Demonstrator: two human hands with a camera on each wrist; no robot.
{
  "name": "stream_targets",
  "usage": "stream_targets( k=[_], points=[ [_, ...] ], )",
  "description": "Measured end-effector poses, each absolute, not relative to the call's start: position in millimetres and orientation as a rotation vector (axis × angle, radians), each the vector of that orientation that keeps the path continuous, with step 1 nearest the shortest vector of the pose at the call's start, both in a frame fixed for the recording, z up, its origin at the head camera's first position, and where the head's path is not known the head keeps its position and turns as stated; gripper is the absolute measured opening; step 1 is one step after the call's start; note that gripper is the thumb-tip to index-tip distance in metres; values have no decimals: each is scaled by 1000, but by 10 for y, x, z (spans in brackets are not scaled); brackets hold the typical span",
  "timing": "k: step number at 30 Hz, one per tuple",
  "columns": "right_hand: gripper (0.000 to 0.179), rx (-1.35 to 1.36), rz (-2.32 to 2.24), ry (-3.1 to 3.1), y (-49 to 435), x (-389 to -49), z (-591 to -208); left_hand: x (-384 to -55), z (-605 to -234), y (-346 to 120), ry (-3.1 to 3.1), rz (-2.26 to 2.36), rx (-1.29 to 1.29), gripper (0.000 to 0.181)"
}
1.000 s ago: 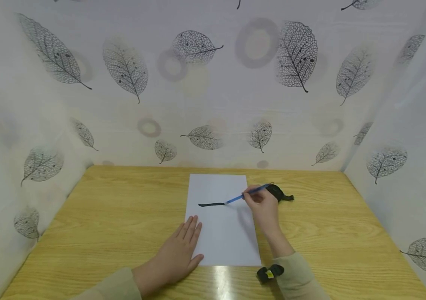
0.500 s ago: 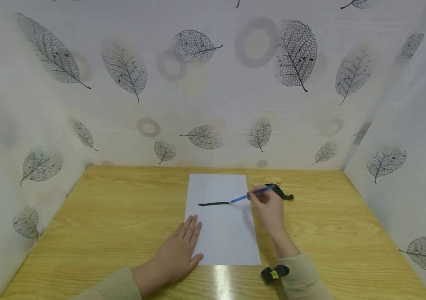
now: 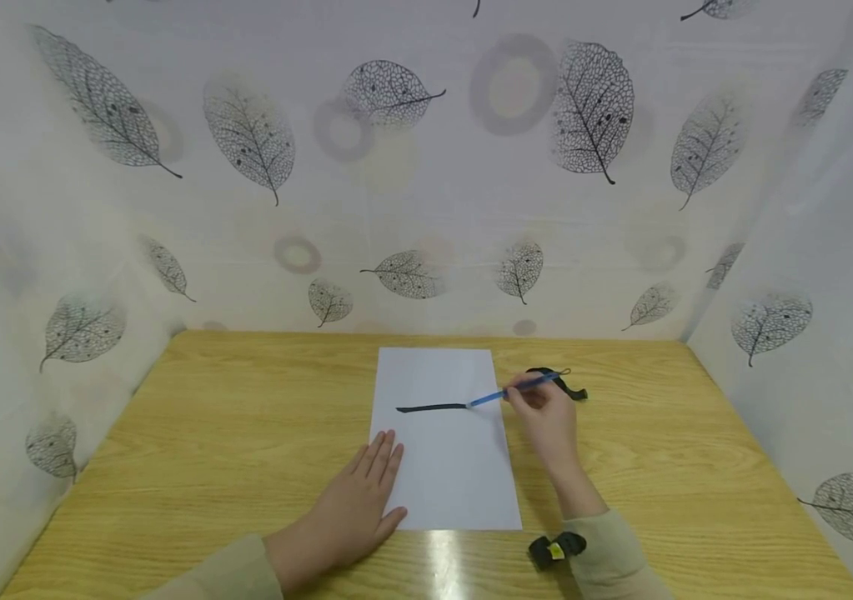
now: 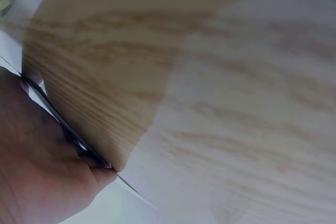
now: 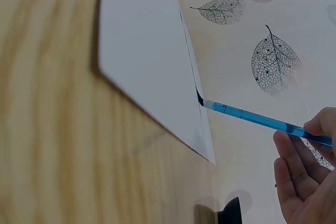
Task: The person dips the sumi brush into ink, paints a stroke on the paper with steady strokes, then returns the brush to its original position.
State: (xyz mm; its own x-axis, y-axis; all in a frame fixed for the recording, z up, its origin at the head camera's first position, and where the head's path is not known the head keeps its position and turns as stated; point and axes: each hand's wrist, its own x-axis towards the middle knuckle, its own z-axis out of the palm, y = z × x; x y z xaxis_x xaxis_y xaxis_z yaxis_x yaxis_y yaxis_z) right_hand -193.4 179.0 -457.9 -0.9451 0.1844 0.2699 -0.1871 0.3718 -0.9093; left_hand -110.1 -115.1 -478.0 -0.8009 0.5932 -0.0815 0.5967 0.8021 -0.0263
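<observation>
A white sheet of paper (image 3: 449,483) lies on the wooden table, bearing one nearly level black stroke (image 3: 429,407). My left hand (image 3: 354,508) rests flat on its lower left edge, fingers straight. With thumb and fingers, my right hand (image 3: 549,425) pinches a slim blue brush (image 3: 494,397) that has a small loop at its upper end. The brush leans to the right, its tip at the stroke's right end. In the right wrist view, the dark tip meets the paper (image 5: 147,51) below a clear collar on the blue shaft (image 5: 252,119).
Behind my right hand sits a black object (image 3: 574,392) with a short stub, partly hidden. A black strap device (image 3: 557,550) is at my right wrist. Leaf-printed cloth (image 3: 426,167) encloses the table's back and sides. Bare wood (image 3: 246,433) spreads left of the paper.
My right hand has moved right with the brush, and the black stroke has grown longer to the right. My left hand has stayed in place on the paper.
</observation>
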Motion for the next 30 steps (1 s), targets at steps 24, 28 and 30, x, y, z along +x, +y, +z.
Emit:
stream_targets(
  k=[24, 28, 30],
  points=[
    [5, -22, 1569, -2313, 1885, -1901, -4574, -1107, -4780, -1154, 2904, -69, 966, 80],
    [5, -32, 1569, -2312, 1888, -1881, -4554, -1107, -4778, -1155, 2902, -74, 967, 80],
    [6, -28, 1572, -2308, 1889, -1874, -4548, -1108, -4782, -1156, 2902, -75, 967, 80]
  ],
)
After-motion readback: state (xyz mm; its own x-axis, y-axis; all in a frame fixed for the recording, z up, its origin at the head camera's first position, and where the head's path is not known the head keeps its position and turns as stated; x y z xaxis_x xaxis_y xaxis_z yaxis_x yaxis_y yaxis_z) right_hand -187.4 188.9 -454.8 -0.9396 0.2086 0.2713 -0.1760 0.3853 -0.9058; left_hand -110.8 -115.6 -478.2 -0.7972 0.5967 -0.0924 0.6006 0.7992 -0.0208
